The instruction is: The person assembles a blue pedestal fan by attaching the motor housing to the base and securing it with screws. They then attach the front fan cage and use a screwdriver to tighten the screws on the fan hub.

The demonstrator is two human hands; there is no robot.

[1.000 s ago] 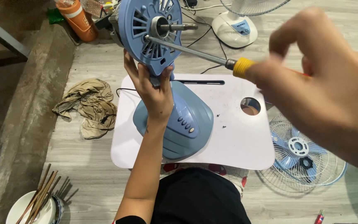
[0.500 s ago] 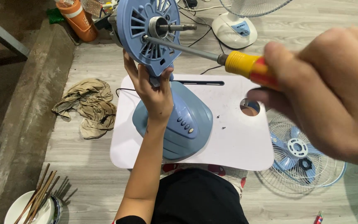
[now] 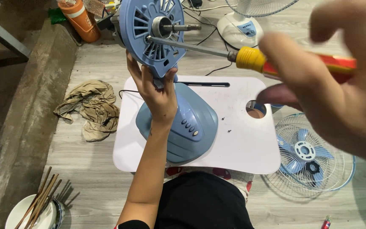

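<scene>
The left hand (image 3: pixel 159 95) was wrapped around the neck of a blue fan body (image 3: pixel 178 123), fingers and thumb closed on it just beneath the round motor housing (image 3: pixel 151 34), which it held upright above a white lap table (image 3: pixel 242 144). The fan's domed base, with a row of small buttons, rested on that table at its left half. The right hand (image 3: pixel 335 93), large and blurred close to the camera, gripped the red and yellow handle of a screwdriver (image 3: pixel 250 59), fingers curled around it; the metal shaft ran leftward from the handle and its tip met the front face of the motor housing, just below the bare spindle at its centre. Two small dark screws (image 3: pixel 226 125) lay on the table to the right of the fan base. Right of the table, on the plank floor, lay a wire fan guard with blue blades (image 3: pixel 308 154). Left of the table lay a crumpled tan rag (image 3: pixel 90 108), and beyond the table's far edge stood a white fan base (image 3: pixel 238 29) and an orange bottle (image 3: pixel 79 19).
</scene>
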